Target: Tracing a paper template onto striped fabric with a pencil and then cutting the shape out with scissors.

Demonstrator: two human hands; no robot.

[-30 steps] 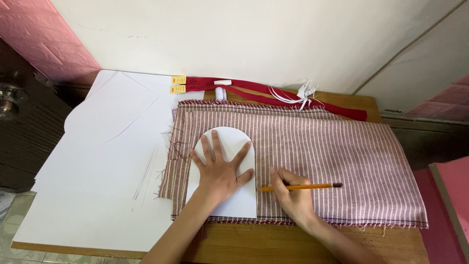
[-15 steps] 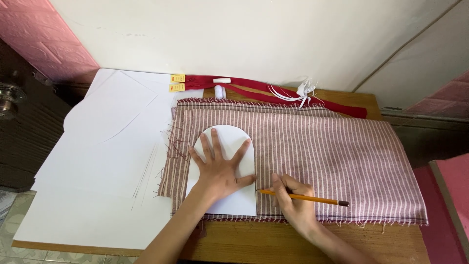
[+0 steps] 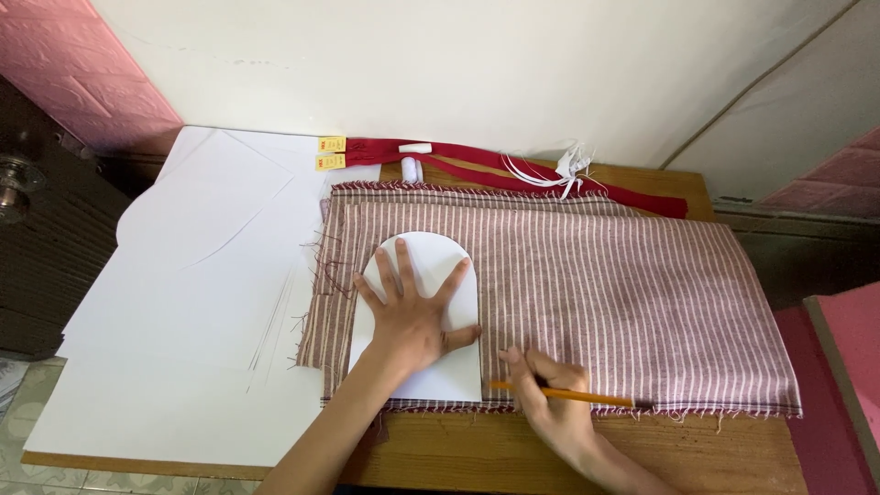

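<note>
Wooden table (image 3: 513,454) against the wall.
On it lie white paper sheets (image 3: 174,321), striped fabric (image 3: 623,293) and a red strap (image 3: 495,165) — fabric overlapping the sheets' right edge.

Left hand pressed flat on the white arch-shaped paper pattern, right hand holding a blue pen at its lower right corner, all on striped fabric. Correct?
Not quite: the right hand holds an orange pencil, not a blue pen, as the head view shows. The rest stands: left hand flat on the paper pattern, on the striped fabric.

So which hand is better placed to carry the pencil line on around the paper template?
Right. The right hand already holds the pencil beside the template; the left hand lies flat, pinning it on the striped fabric.
</note>
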